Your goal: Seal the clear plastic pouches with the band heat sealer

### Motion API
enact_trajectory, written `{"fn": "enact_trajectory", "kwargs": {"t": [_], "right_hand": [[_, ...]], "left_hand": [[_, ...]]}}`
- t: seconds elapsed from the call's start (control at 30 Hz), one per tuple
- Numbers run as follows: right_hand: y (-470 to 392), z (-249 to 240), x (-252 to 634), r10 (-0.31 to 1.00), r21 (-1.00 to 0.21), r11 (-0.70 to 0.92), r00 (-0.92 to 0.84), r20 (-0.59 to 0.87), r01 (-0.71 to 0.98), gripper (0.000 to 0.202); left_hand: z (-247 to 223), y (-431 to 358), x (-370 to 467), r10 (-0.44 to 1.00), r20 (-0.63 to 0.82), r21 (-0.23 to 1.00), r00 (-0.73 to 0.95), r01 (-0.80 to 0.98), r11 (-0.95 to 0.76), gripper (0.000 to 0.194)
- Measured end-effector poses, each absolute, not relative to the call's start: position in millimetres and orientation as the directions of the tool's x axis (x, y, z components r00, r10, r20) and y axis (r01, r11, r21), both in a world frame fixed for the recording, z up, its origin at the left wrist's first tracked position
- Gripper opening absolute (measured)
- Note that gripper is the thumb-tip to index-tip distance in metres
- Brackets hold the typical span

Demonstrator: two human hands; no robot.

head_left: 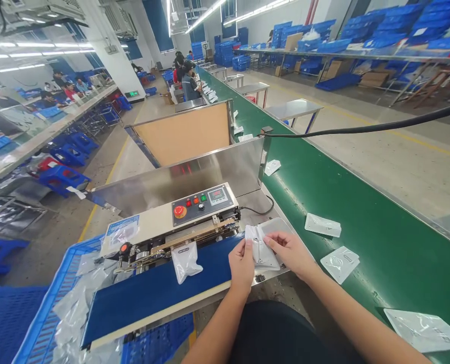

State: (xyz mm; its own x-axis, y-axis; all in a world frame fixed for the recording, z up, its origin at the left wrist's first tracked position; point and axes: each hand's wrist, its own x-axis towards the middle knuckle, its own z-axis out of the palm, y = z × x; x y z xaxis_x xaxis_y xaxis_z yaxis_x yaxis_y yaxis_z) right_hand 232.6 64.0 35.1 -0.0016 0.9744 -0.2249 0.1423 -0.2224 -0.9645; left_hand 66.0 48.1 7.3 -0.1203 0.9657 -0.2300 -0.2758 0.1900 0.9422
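A small white plastic pouch is between my hands at the right end of the sealing machine. My left hand pinches its left side, thumb on top. My right hand grips the pouch's upper right part with thumb and fingertips. Beneath it lies a metal tray, partly hidden by the pouch and my hand. Another white pouch hangs with its top edge in the band sealer, its body resting on the blue belt.
Several white pouches, one of them nearby, lie on the green conveyor to my right. A blue basket of sealed pouches stands at the left end. The control panel has a red stop button. A black cable crosses above the conveyor.
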Motion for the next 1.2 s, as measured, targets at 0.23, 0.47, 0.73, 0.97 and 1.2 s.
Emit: {"fn": "enact_trajectory", "kwargs": {"t": [0.23,0.47,0.73,0.97,1.2], "right_hand": [[82,-2,244,0.942,-0.904,-0.294,0.256,-0.218,0.312,0.050],[124,-22,234,0.884,-0.831,-0.449,0.299,-0.359,0.329,0.038],[139,-20,180,0.877,-0.862,-0.481,0.075,-0.475,0.162,0.036],[99,-24,195,0.887,-0.886,-0.460,0.081,-0.455,0.065,0.045],[-41,-48,447,0.220,-0.593,-0.801,0.962,-0.159,0.085,0.064]], "left_hand": [[-13,74,84,0.869,-0.414,0.899,-0.270,-0.273,0.343,0.043],[-32,110,84,0.727,-0.589,0.794,-0.353,-0.423,0.438,0.032],[-38,96,31,0.673,-0.586,0.796,-0.451,-0.477,0.373,0.034],[-29,68,-19,0.670,-0.448,0.894,-0.591,-0.320,0.315,0.042],[-23,30,-83,0.612,0.172,0.914,-0.772,0.357,0.194,0.049]]}}
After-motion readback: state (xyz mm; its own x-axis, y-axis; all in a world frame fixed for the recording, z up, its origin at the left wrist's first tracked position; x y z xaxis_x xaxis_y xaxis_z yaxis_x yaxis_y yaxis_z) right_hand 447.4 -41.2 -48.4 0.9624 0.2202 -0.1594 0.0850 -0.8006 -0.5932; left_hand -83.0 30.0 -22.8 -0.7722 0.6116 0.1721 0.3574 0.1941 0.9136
